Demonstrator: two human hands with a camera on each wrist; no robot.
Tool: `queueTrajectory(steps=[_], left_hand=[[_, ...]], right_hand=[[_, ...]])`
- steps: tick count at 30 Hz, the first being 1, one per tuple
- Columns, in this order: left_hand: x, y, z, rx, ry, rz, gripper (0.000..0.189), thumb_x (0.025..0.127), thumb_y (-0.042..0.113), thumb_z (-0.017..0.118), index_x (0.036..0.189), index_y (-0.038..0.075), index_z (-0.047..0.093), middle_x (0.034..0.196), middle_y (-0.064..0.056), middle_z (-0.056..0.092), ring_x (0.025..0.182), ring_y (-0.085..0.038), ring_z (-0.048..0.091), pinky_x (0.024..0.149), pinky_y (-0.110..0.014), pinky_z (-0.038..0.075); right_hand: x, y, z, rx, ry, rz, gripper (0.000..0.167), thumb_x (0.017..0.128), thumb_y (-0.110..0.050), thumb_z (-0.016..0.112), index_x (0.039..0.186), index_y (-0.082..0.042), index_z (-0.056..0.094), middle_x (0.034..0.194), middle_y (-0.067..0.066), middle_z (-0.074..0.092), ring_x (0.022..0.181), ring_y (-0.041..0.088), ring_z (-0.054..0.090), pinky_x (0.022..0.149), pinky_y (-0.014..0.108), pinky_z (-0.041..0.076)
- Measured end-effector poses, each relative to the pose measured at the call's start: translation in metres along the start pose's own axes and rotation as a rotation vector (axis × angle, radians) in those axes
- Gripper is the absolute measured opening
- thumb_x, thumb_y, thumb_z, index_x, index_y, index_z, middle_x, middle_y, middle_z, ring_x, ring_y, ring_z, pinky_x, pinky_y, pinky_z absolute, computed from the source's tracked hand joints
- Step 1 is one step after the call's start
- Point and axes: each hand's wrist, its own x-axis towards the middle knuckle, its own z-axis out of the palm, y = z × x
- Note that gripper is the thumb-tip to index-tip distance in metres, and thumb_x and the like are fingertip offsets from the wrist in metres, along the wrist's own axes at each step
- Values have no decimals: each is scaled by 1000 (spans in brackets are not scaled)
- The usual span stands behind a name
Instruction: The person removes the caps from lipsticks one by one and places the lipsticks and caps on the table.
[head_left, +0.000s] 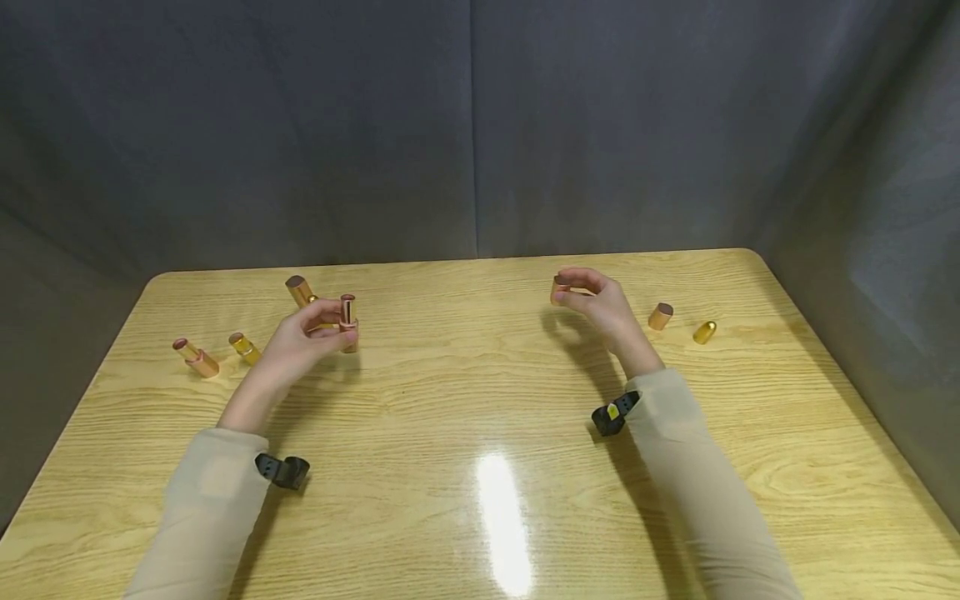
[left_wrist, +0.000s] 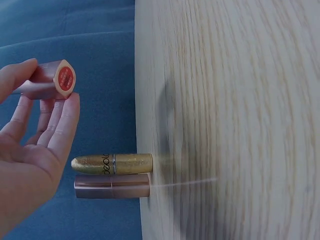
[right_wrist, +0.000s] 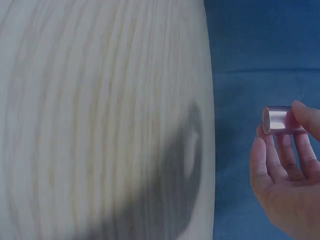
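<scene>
In the head view my left hand [head_left: 300, 340] pinches an uncapped rose-gold lipstick [head_left: 348, 323] upright above the table, thumb on one side and fingers on the other. The left wrist view shows the red round label on the base of this lipstick [left_wrist: 47, 82]. To the right, my right hand [head_left: 603, 307] holds a rose-gold lipstick cap [head_left: 559, 290] between thumb and fingers, raised off the table. In the right wrist view the cap [right_wrist: 277, 120] has its rim turned away from the palm. The two hands are well apart.
Behind my left hand stand a capped rose-gold lipstick [head_left: 298, 291] and a gold lipstick [left_wrist: 112, 164]. Uncapped rose-gold [head_left: 197, 359] and gold [head_left: 244, 348] lipsticks stand further left. A rose-gold cap [head_left: 660, 317] and a gold cap [head_left: 705, 333] are at right. Grey curtains [head_left: 480, 133] surround the wooden table [head_left: 420, 417].
</scene>
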Motion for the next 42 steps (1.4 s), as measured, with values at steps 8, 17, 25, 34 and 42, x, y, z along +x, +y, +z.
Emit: queueTrajectory(steps=[8,17,25,34,42], left_hand=[[-3,-2,-6,-26,7,11,59,94,24,62,142,1,37,115,6,50,95,12,54,83,-12,49],[-14,-5,-20,16,32,-30,64,95,32,59,146,4,33,135,-10,44,101,13,48,86,-12,46],[-20,-11,-32,5,85,3,57,95,32,59,138,-2,41,110,20,51,93,16,56,83,-8,46],[-25,-15,-46,-47,128,-9,33,94,33,61,124,27,51,112,24,49,97,16,54,82,-7,42],[-33,-17,-57,-93,210,15,24,94,29,61,115,35,51,109,26,51,95,16,56,78,-8,42]], right_hand=[[-2,10,-17,-10,28,16,48,92,-15,63,135,1,48,98,-22,56,95,-3,55,81,10,46],[-1,23,-29,5,26,52,48,93,-14,62,136,1,46,97,-25,56,94,-5,54,78,9,48],[2,31,-37,41,24,94,36,93,-10,61,128,-6,52,96,-22,57,91,-6,55,80,12,50],[2,35,-41,39,21,117,46,93,-11,61,135,0,46,93,-23,58,87,-8,56,77,12,50],[0,33,-41,27,3,137,49,93,-9,60,138,2,42,90,-24,58,86,-9,56,77,11,49]])
